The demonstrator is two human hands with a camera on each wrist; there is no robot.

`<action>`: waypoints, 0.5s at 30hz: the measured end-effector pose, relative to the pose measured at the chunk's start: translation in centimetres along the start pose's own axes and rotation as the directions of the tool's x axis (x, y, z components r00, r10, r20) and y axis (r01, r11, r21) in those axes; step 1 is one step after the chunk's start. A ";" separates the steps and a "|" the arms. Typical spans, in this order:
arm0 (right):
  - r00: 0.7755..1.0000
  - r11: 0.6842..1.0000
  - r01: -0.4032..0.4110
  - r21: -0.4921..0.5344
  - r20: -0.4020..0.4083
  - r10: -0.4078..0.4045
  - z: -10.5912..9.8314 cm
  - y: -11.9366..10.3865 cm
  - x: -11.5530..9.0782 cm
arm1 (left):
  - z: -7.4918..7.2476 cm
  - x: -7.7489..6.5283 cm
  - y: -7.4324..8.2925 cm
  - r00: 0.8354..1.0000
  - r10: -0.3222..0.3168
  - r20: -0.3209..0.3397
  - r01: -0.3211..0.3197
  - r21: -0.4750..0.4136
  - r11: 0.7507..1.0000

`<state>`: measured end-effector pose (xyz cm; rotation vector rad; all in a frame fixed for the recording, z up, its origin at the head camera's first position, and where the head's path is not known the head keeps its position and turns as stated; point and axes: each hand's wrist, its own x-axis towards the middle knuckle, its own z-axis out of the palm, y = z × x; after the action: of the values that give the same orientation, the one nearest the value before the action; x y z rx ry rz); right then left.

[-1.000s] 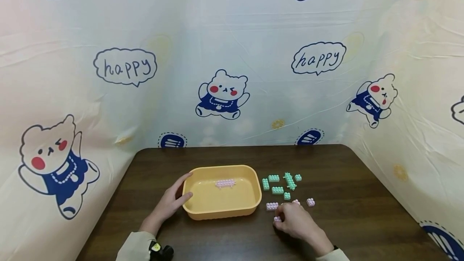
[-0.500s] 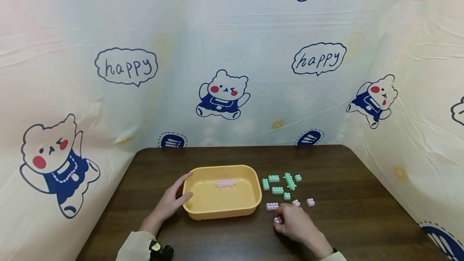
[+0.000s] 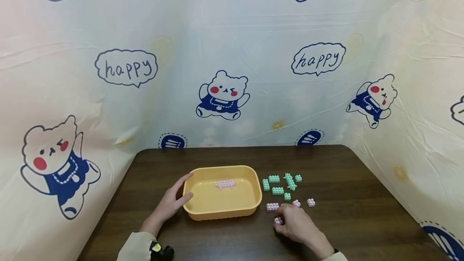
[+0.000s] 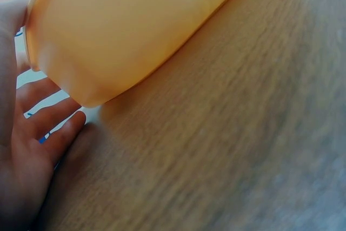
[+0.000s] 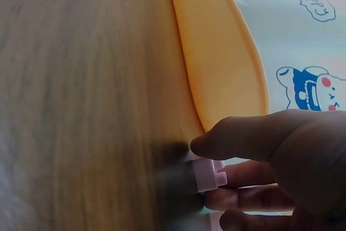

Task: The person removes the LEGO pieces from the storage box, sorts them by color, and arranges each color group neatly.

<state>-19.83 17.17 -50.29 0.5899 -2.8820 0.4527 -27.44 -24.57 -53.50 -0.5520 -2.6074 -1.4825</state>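
My left hand (image 3: 170, 200) holds the left end of a yellow plastic basin (image 3: 221, 212), thumb at the rim. In the left wrist view, several fingers (image 4: 67, 133) lie against the basin's outer end. Inside the basin sits a pink piece (image 3: 225, 183) built of studded bricks. To the right, low over the table, my right hand (image 3: 299, 224) pinches a small pink building brick (image 3: 278, 220). The right wrist view shows this brick (image 5: 205, 176) between thumb and fingers, studs facing the palm. Another pink brick (image 3: 272, 207) lies just beyond the fingertips.
Two more pink bricks, one nearer (image 3: 296, 203) and one farther right (image 3: 311, 202), lie past the right hand. Several green bricks (image 3: 277, 191) and a joined green piece (image 3: 290, 181) lie right of the basin. A patterned curtain (image 3: 224, 31) hangs behind the dark wooden table (image 3: 217, 156).
The right hand has shifted very slightly, and the pink brick beyond it shows a little more. The left hand and basin stay in place.
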 end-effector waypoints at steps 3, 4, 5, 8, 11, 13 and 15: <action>1.000 1.000 0.006 0.015 0.004 -0.006 -0.3 0.1 0.1 | 0.0 0.1 -0.1 1.000 0.002 -0.003 -0.002 -0.005 1.000; 1.000 1.000 0.001 0.022 0.008 -0.002 -0.5 0.1 0.1 | 0.0 0.1 -0.1 1.000 0.000 -0.003 0.000 -0.002 1.000; 1.000 1.000 -0.001 0.028 0.013 0.001 -0.7 0.1 0.2 | 0.0 0.1 -0.1 1.000 -0.003 -0.005 0.003 -0.003 1.000; 1.000 0.998 -0.008 0.062 0.023 0.006 -1.5 0.2 0.8 | 0.0 0.0 -0.1 1.000 0.006 -0.002 -0.006 -0.001 1.000; 1.000 0.995 -0.003 0.101 0.006 0.002 -2.5 0.2 1.8 | 0.0 0.0 0.0 1.000 0.004 -0.003 -0.004 0.000 1.000; 1.000 0.992 0.005 0.123 -0.014 -0.003 -3.2 0.0 2.7 | 0.0 0.0 0.0 1.000 0.007 -0.005 -0.006 0.008 1.000; 1.000 0.989 0.005 0.147 -0.025 -0.002 -3.9 -0.3 3.6 | 0.1 0.0 0.0 1.000 0.005 -0.007 -0.005 0.007 1.000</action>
<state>-22.61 16.92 -45.78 0.6069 -2.8405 0.6715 -27.44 -24.53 -53.55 -0.5520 -2.6034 -1.4699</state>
